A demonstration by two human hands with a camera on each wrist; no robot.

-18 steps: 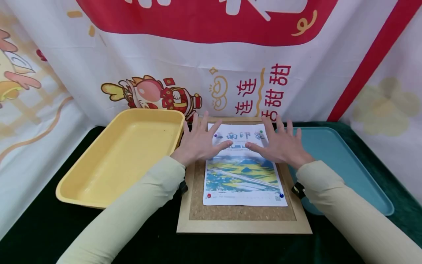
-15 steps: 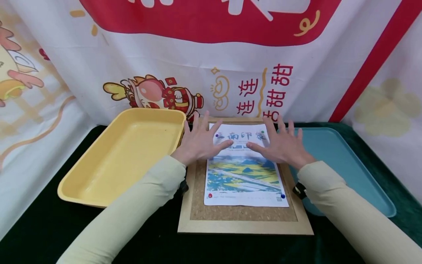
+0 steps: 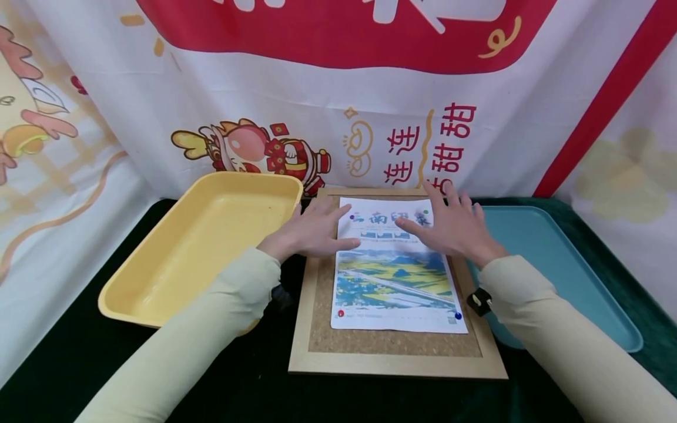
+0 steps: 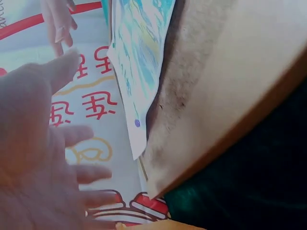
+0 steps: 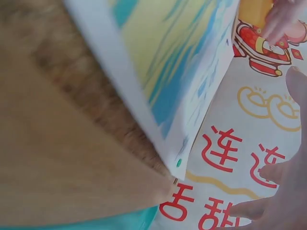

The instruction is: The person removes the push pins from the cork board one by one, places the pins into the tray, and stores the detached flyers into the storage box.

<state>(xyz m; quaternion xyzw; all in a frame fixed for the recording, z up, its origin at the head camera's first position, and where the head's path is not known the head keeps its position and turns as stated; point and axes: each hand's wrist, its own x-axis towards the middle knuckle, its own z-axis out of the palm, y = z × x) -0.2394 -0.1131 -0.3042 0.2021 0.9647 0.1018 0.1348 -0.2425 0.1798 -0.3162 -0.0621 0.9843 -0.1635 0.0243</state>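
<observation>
A white poster (image 3: 396, 282) with blue and yellow scenery lies on a wood-framed corkboard (image 3: 394, 343). Push pins mark its corners: a red pin (image 3: 341, 314), a blue pin (image 3: 458, 316), a purple pin (image 3: 351, 217) and a green pin (image 3: 426, 211). My left hand (image 3: 312, 232) is spread above the board's left side, fingers straight and holding nothing. Over the upper right corner is my right hand (image 3: 455, 228), its fingers likewise extended and nothing in them. Both wrist views show a gap between the hand (image 4: 43, 158) and the board.
Left of the board stands a deep yellow tray (image 3: 206, 252), close to its frame. A flat blue tray (image 3: 555, 276) lies at the right, beneath my right forearm. Dark green cloth (image 3: 254, 382) covers the table, and a printed white curtain (image 3: 296, 88) hangs behind.
My left hand has shifted left and slightly away from the poster, uncovering the purple pin. The right hand stays nearly in place. The whole view has drifted slightly.
</observation>
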